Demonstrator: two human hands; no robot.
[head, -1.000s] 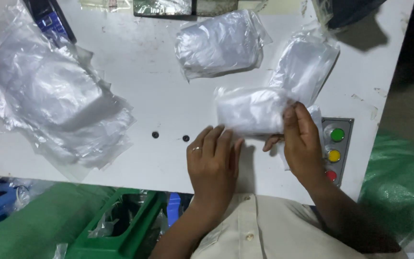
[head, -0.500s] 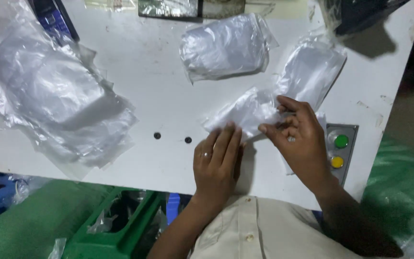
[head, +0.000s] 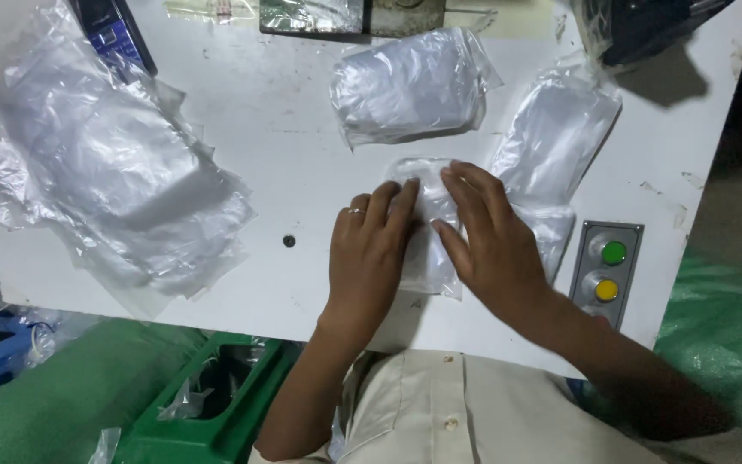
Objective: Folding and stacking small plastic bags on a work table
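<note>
Clear plastic is what both hands are working on. Nearest the body, past the cream shirt (head: 440, 404), the left hand (head: 369, 249) and the right hand (head: 491, 245) lie flat, palms down and fingers spread, on a small clear pouch (head: 427, 249) at the near middle of the white table (head: 294, 155). Neither hand is clenched or pinching; both press the pouch against the tabletop, the fingertips almost meeting over its far end. A ring shows on the left hand.

As a judgement, the pouch is in the flattening or smoothing stage: it is already lying down and looks filled with something pale (what it holds cannot be made out), but it has not joined the others.

Just to the right, a grey control box (head: 605, 271) with a green and a yellow button sits at the table's edge. Beyond the hands, two filled clear bags look finished: one (head: 410, 86) lies at the far middle, another (head: 551, 137) slants beside it, its near end touching the pouch under the right hand. To the far left, a loose heap of empty plastic bags (head: 113, 172) is spread out, which suggests plenty is left to fill. Below the table on the left stands a green crate (head: 216, 404).
</note>
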